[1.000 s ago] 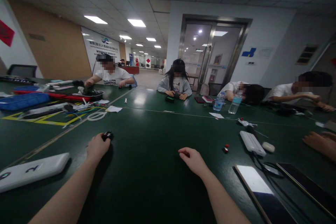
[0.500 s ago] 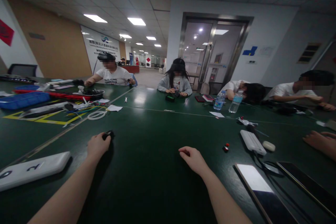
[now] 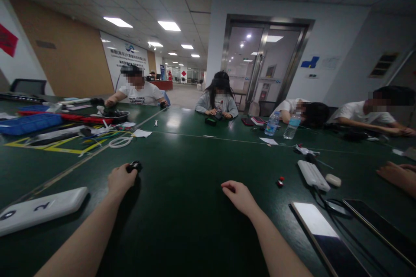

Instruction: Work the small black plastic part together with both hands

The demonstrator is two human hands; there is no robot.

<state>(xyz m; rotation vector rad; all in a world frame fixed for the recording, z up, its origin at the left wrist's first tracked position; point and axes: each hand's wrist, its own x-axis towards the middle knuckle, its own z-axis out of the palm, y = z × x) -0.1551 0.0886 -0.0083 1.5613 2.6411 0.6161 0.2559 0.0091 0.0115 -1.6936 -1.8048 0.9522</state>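
The left hand (image 3: pixel 121 179) pinches a small black object (image 3: pixel 134 166), seemingly steadying it on the green table (image 3: pixel 182 207). The right hand (image 3: pixel 239 197) curls loosely, half-open, visibly holding nothing.

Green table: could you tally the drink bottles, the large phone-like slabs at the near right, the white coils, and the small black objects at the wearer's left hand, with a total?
Drink bottles: 2
Phone-like slabs: 2
White coil: 1
Small black object at the left hand: 1
Total: 6
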